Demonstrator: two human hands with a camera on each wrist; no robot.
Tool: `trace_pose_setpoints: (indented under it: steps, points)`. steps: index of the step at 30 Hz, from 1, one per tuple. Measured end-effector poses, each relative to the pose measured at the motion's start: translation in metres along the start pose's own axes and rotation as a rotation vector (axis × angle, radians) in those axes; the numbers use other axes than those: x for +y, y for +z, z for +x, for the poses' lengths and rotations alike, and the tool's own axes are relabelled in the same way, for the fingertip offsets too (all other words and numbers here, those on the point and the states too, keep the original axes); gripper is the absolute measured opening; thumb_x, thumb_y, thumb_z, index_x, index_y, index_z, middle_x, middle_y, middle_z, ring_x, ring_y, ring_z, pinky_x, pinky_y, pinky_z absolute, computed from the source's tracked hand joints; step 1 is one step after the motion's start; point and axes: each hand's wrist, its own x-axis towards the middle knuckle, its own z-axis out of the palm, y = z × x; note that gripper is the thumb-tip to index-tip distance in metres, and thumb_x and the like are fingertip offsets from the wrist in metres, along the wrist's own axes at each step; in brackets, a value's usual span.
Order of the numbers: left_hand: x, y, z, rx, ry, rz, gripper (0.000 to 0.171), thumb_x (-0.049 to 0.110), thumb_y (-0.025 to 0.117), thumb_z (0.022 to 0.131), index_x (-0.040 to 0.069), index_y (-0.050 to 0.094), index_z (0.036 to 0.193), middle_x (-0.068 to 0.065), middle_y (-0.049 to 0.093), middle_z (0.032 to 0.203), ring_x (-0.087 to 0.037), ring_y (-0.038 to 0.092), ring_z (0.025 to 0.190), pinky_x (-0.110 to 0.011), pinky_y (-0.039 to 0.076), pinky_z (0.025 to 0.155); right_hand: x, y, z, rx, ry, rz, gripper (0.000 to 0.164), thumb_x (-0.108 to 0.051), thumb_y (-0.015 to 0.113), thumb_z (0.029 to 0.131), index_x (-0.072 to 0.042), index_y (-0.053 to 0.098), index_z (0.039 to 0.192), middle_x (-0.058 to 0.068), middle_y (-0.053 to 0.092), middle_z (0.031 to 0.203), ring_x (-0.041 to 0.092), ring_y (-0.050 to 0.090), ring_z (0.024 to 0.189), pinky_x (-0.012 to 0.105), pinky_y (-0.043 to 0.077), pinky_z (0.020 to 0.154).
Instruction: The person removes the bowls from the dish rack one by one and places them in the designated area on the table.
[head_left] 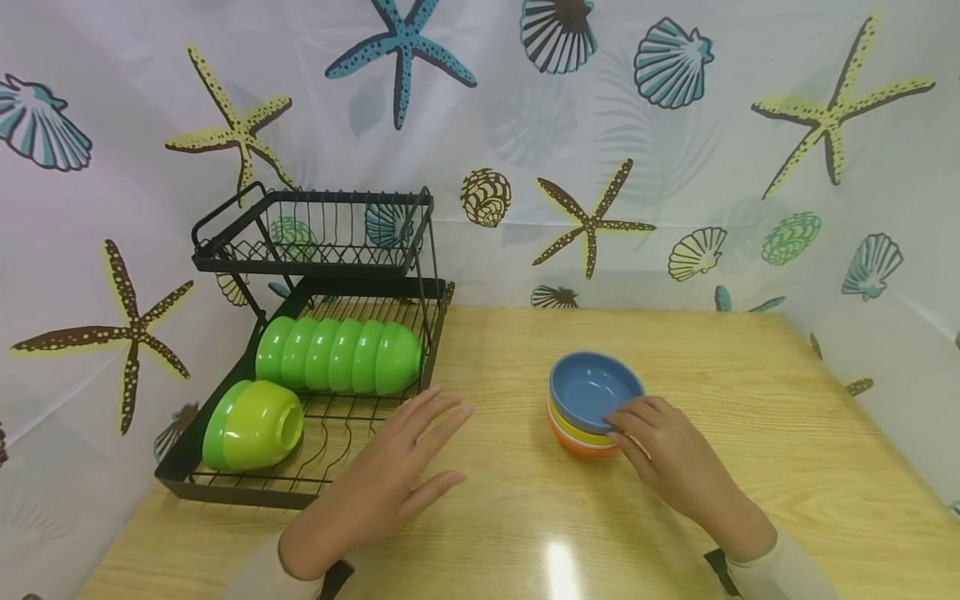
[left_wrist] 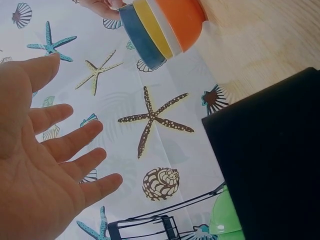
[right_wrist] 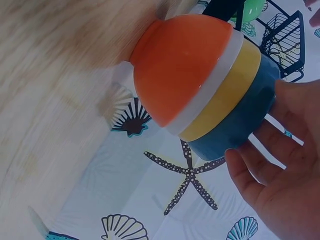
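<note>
A stack of nested bowls stands on the table, with a blue bowl on top. Beneath it come a yellow bowl, a white bowl and an orange bowl at the bottom. My right hand pinches the near right rim of the blue bowl, fingers over the edge and thumb on the outer wall. Off to the left of the stack, my left hand hovers beside the dish rack, fingers spread and holding nothing; its palm shows in the left wrist view.
A black two-tier dish rack stands on the left of the wooden table. Several green bowls sit on edge in a row on its lower tier, with a yellow-green bowl in front. A patterned curtain hangs behind.
</note>
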Motion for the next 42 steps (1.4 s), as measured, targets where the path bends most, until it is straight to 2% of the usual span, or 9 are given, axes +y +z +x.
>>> trace_pose_setpoints:
  steps: [10, 16, 18, 20, 25, 30, 33, 37, 42]
  points:
    - [-0.002, -0.005, 0.000, 0.004, -0.022, 0.004, 0.062, 0.035, 0.058, 0.095, 0.015, 0.035, 0.149, -0.009, 0.039, 0.147, -0.032, 0.028, 0.141, -0.053, 0.033, 0.110, -0.004, -0.002, -0.003, -0.027, 0.028, 0.022, 0.050, -0.012, 0.073, 0.082, -0.003, 0.057, 0.128, 0.008, 0.064, 0.115, 0.025, 0.057, 0.108, 0.045, 0.051, 0.090]
    - [-0.012, -0.014, 0.001, 0.091, -0.065, -0.006, 0.052, 0.039, 0.050, 0.099, 0.012, 0.046, 0.142, -0.011, 0.044, 0.143, -0.033, 0.033, 0.138, -0.052, 0.033, 0.111, -0.008, -0.006, -0.004, -0.036, 0.040, 0.015, 0.050, -0.024, 0.068, 0.089, -0.005, 0.054, 0.133, 0.011, 0.058, 0.129, 0.035, 0.050, 0.123, 0.052, 0.044, 0.099]
    - [-0.018, -0.017, 0.000, 0.125, -0.089, 0.033, 0.053, 0.043, 0.046, 0.099, 0.009, 0.048, 0.140, -0.012, 0.046, 0.141, -0.034, 0.035, 0.137, -0.051, 0.034, 0.110, -0.011, -0.008, -0.005, -0.037, 0.042, 0.019, 0.051, -0.028, 0.066, 0.091, -0.006, 0.053, 0.135, 0.011, 0.057, 0.132, 0.038, 0.048, 0.125, 0.052, 0.042, 0.102]
    - [-0.024, -0.020, -0.003, 0.156, -0.118, 0.079, 0.053, 0.040, 0.052, 0.098, 0.005, 0.050, 0.137, -0.016, 0.048, 0.139, -0.036, 0.039, 0.133, -0.052, 0.036, 0.108, -0.013, -0.009, -0.005, -0.034, 0.035, 0.023, 0.052, -0.031, 0.063, 0.093, -0.006, 0.052, 0.136, 0.011, 0.056, 0.133, 0.039, 0.046, 0.127, 0.052, 0.040, 0.104]
    - [-0.038, -0.030, -0.015, 0.188, -0.301, 0.178, 0.055, 0.020, 0.070, 0.087, 0.000, 0.052, 0.134, -0.019, 0.048, 0.136, -0.039, 0.044, 0.126, -0.056, 0.042, 0.102, -0.018, -0.013, -0.005, -0.017, 0.015, 0.037, 0.053, -0.039, 0.056, 0.096, -0.005, 0.051, 0.137, 0.012, 0.055, 0.134, 0.039, 0.044, 0.129, 0.050, 0.036, 0.107]
    - [-0.046, -0.043, -0.029, 0.239, -0.512, 0.188, 0.050, 0.013, 0.069, 0.087, -0.003, 0.053, 0.132, -0.023, 0.050, 0.132, -0.042, 0.045, 0.122, -0.060, 0.044, 0.094, -0.019, -0.016, -0.007, -0.043, 0.034, 0.042, 0.056, -0.045, 0.049, 0.098, -0.006, 0.051, 0.138, 0.011, 0.054, 0.136, 0.035, 0.038, 0.134, 0.044, 0.029, 0.114]
    - [-0.050, -0.049, -0.038, 0.253, -0.598, 0.198, 0.047, 0.013, 0.067, 0.088, -0.003, 0.054, 0.130, -0.025, 0.051, 0.130, -0.044, 0.046, 0.120, -0.062, 0.045, 0.090, -0.019, -0.018, -0.008, -0.061, 0.044, 0.048, 0.056, -0.044, 0.050, 0.098, -0.006, 0.050, 0.139, 0.012, 0.052, 0.138, 0.034, 0.037, 0.136, 0.039, 0.024, 0.117]
    - [-0.055, -0.057, -0.049, 0.235, -0.709, 0.207, 0.047, 0.015, 0.066, 0.089, -0.005, 0.053, 0.129, -0.027, 0.050, 0.130, -0.049, 0.044, 0.119, -0.067, 0.043, 0.087, -0.019, -0.021, -0.010, -0.079, 0.051, 0.051, 0.056, -0.043, 0.052, 0.097, -0.006, 0.049, 0.139, 0.011, 0.051, 0.140, 0.033, 0.035, 0.137, 0.033, 0.018, 0.119]
    - [-0.063, -0.063, -0.061, 0.185, -0.847, 0.223, 0.051, 0.018, 0.065, 0.089, -0.009, 0.050, 0.130, -0.032, 0.045, 0.131, -0.053, 0.042, 0.115, -0.070, 0.042, 0.079, -0.020, -0.022, -0.011, -0.088, 0.052, 0.053, 0.056, -0.042, 0.054, 0.097, -0.005, 0.049, 0.139, 0.011, 0.051, 0.140, 0.033, 0.035, 0.137, 0.033, 0.018, 0.119]
